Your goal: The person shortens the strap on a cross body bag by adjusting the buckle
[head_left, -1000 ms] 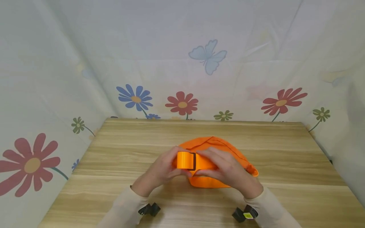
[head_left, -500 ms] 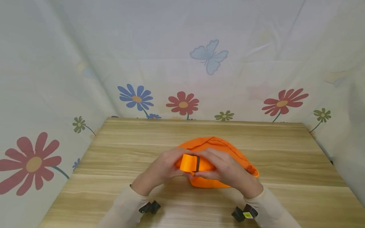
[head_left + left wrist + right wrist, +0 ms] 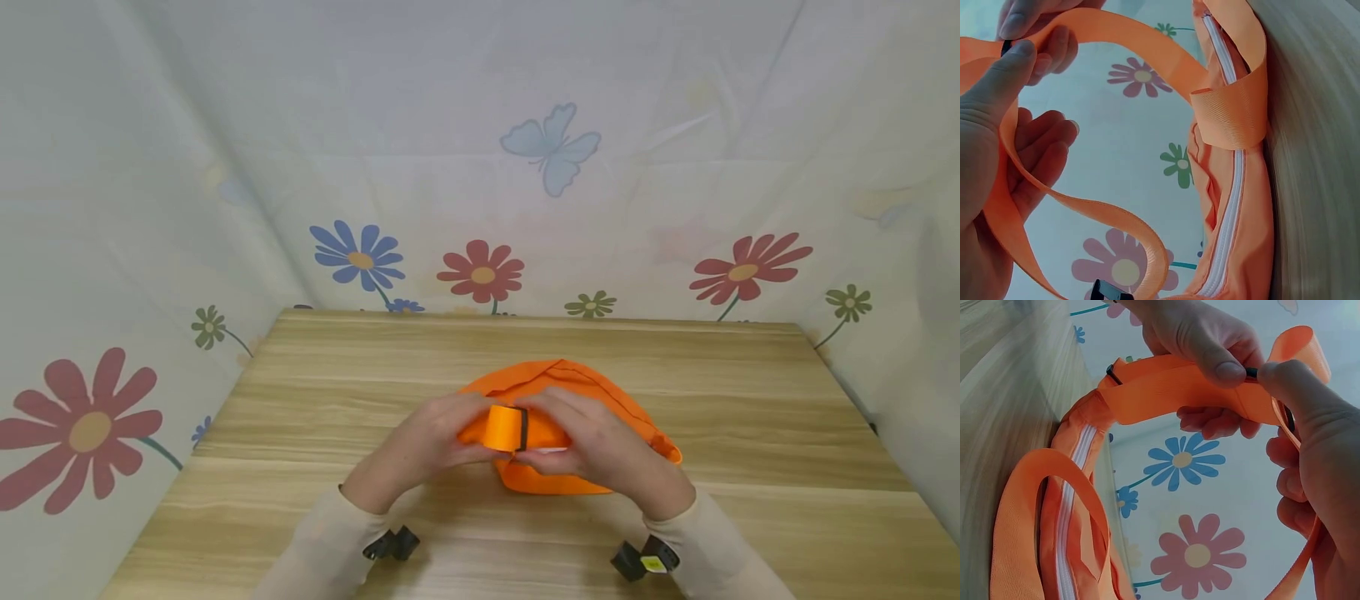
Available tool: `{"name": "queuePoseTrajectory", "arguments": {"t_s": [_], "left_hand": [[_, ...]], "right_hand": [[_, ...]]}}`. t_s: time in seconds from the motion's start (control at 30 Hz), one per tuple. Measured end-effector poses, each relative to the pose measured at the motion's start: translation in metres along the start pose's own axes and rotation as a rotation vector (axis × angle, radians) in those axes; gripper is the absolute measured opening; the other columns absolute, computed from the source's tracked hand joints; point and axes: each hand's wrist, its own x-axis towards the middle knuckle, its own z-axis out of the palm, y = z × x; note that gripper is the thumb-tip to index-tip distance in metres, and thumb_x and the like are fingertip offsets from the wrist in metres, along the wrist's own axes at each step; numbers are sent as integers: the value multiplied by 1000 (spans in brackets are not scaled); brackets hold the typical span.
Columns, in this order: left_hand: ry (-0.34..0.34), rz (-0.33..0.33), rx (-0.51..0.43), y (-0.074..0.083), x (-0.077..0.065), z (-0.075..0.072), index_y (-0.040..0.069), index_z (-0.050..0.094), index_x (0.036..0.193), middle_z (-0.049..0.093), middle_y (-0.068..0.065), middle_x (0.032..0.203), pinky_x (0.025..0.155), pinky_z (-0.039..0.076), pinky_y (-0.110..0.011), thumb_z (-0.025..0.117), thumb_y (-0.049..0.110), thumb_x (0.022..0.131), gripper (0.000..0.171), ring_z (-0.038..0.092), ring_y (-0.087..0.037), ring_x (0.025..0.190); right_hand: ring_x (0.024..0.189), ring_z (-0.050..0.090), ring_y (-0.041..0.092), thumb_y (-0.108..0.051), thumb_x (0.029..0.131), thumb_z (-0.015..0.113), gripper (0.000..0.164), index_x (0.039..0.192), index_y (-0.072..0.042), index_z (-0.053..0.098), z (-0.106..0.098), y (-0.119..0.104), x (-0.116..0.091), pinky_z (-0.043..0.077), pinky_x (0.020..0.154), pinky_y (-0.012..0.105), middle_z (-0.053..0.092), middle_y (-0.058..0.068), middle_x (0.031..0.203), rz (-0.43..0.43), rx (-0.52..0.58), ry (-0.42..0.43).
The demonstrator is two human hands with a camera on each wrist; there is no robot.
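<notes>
strap [image 3: 501,428] of orange webbing sits between both hands, and we see a dark buckle [image 3: 523,428] threaded on it. the left hand [image 3: 431,433] has a narrow grip, pinching the strap right beside the buckle; the right hand [image 3: 611,440] pinches it on the buckle's other side, its grip just as narrow. beneath them we find an orange bag [image 3: 558,377] resting on the wood-grain counter [image 3: 337,367], its white zipper [image 3: 1229,231] showing in both wrist views, with a loop of webbing crossing in front. we also notice a second dark slider [image 3: 1113,374] near the bag's end. behind the counter stands a pale backdrop [image 3: 637,192] printed with flowers and a blue butterfly [image 3: 551,150].
</notes>
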Motion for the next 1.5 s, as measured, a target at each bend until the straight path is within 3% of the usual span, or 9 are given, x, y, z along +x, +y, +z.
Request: {"name": "queuePoseTrajectory", "arguments": {"t_s": [0.17,0.33,0.53,0.73,1.5], "left_hand": [[-12,-15,22,2,1,1,6,73,122,80,-4,113,89,66,-28,99,29,77,57,76,-16,95],[-40,-53,-16,3,1,0,5,73,127,81,-6,120,92,65,-29,96,31,79,59,78,-18,102],[-43,-73,-28,3,0,-1,6,72,131,80,-6,123,92,65,-28,95,31,81,60,78,-18,102],[-40,-103,-25,2,-3,-4,7,73,132,80,-5,123,91,66,-29,95,32,81,61,78,-18,102],[20,-64,35,-12,-21,-14,8,75,125,82,-6,118,88,67,-32,97,35,77,59,79,-20,100]], "right_hand": [[93,68,9,-29,84,95,58,132,-10,68,-1,-1,0,61,89,19,73,-4,114,1,-25,-14],[90,67,9,-27,85,95,53,127,-11,68,-1,1,-1,61,86,19,72,-4,109,-23,-43,-5],[94,71,12,-27,79,99,59,128,-10,68,-1,2,-2,64,88,27,76,-3,112,-32,-92,23],[96,72,12,-42,89,90,54,127,-11,68,-3,3,-2,63,88,29,77,-4,112,-37,-106,43],[95,71,14,-48,93,83,52,123,-7,69,-7,7,-6,63,86,28,76,-1,112,-71,-100,66]]}}
